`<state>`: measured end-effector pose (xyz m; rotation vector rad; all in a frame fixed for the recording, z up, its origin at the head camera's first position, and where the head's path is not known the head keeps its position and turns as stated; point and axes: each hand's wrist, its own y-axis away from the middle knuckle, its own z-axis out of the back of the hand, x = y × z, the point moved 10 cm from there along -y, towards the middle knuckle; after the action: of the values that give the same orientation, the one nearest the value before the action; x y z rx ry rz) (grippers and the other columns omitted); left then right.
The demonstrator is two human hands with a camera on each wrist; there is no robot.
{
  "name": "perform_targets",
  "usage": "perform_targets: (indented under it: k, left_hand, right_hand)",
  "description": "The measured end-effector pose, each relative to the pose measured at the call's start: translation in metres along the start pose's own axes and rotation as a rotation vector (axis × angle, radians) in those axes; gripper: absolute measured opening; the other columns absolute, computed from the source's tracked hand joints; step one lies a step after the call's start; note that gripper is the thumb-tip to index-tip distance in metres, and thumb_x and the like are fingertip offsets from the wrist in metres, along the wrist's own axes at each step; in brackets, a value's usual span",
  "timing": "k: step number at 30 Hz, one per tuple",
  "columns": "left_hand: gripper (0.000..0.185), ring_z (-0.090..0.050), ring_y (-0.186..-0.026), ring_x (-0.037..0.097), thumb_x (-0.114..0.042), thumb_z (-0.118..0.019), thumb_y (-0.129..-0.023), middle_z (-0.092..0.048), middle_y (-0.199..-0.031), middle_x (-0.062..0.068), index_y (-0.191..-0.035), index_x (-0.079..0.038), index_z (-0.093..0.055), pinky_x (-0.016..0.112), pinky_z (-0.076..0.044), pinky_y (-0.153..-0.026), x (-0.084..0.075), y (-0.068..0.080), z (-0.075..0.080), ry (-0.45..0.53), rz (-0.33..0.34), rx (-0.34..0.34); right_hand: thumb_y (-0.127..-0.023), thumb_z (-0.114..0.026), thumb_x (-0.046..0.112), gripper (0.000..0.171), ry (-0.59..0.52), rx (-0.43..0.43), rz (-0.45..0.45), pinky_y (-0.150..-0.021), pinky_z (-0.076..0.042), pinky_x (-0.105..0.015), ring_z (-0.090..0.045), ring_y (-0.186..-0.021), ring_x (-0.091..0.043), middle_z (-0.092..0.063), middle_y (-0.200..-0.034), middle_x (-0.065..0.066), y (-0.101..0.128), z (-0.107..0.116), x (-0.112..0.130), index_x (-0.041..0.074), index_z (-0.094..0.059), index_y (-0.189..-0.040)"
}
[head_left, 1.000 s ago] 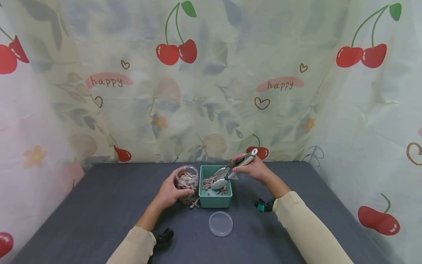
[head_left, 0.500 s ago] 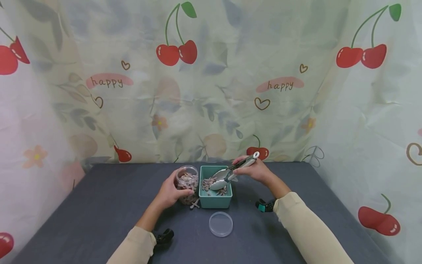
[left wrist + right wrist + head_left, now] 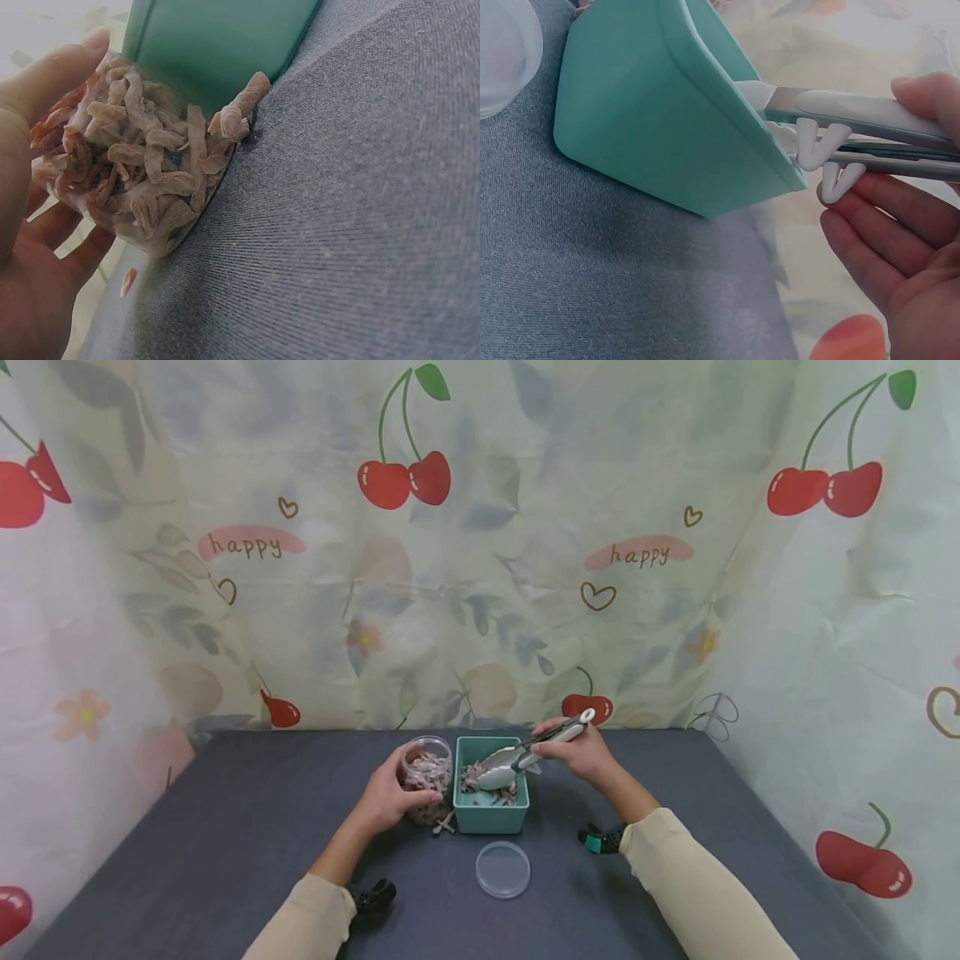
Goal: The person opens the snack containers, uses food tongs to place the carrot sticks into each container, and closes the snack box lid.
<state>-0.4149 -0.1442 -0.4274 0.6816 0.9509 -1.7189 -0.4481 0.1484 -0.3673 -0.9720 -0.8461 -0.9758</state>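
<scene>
My right hand (image 3: 581, 752) had lifted the squeezed tongs (image 3: 525, 753) slightly in the teal box (image 3: 491, 814); my left hand (image 3: 386, 797) still gripped the jar (image 3: 425, 777).

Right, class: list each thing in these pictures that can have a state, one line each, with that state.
Clear plastic jar: upright, uncapped, partly filled with dried shrimp, gripped by left hand.
Clear round lid: off, flat on the grey table.
Teal rectangular tub: open, holding shrimp.
White-handled metal tongs: in right hand, tips over tub.
</scene>
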Motion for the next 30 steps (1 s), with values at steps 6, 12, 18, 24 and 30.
perform_targets:
  k: [6, 12, 18, 24, 30]
  left_hand:
    - [0.088, -0.048, -0.094, 0.021, -0.038, -0.086, -0.073, -0.05, -0.141, 0.007, -0.147, -0.02, -0.04, 0.037, -0.041, -0.078, 0.0, 0.0, -0.001, -0.002, -0.002, 0.001]
    - [0.089, -0.048, -0.095, 0.022, -0.038, -0.086, -0.073, -0.05, -0.14, 0.007, -0.147, -0.017, -0.041, 0.038, -0.041, -0.079, 0.0, 0.0, 0.0, 0.006, -0.009, 0.0]
    - [0.089, -0.048, -0.094, 0.021, -0.038, -0.086, -0.073, -0.05, -0.14, 0.007, -0.147, -0.017, -0.04, 0.037, -0.041, -0.079, 0.002, 0.0, -0.001, 0.001, 0.0, 0.004]
    - [0.089, -0.047, -0.094, 0.022, -0.037, -0.086, -0.073, -0.05, -0.14, 0.006, -0.147, -0.018, -0.041, 0.037, -0.041, -0.077, 0.002, 0.0, -0.001, 0.005, 0.011, 0.004]
    - [0.088, -0.048, -0.094, 0.021, -0.036, -0.087, -0.072, -0.051, -0.139, 0.006, -0.146, -0.019, -0.042, 0.037, -0.041, -0.078, 0.0, 0.0, 0.0, 0.01, 0.006, 0.0]
  right_hand:
    - [-0.079, -0.08, 0.008, 0.028, -0.028, -0.019, 0.007, -0.07, -0.05, -0.031, -0.062, -0.083, -0.018, -0.067, -0.11, -0.015, 0.003, 0.002, 0.003, -0.005, -0.07, -0.102]
    - [-0.08, -0.078, 0.004, 0.029, -0.08, -0.025, 0.025, -0.067, -0.051, -0.03, -0.062, -0.07, -0.013, -0.069, -0.094, -0.012, 0.005, 0.008, 0.01, -0.009, -0.067, -0.104]
    - [-0.081, -0.077, 0.003, 0.029, -0.079, -0.019, 0.083, -0.066, -0.053, -0.032, -0.062, -0.068, -0.013, -0.069, -0.087, -0.008, 0.004, 0.015, 0.022, -0.011, -0.066, -0.104]
    - [-0.08, -0.076, -0.002, 0.028, -0.111, -0.037, 0.161, -0.064, -0.052, -0.027, -0.061, -0.068, -0.013, -0.066, -0.092, -0.015, 0.004, 0.022, 0.042, -0.014, -0.066, -0.102]
    - [-0.083, -0.074, 0.001, 0.031, -0.124, -0.055, 0.125, -0.069, -0.05, -0.026, -0.061, -0.074, -0.011, -0.067, -0.092, -0.007, 0.005, 0.024, 0.053, -0.015, -0.063, -0.108]
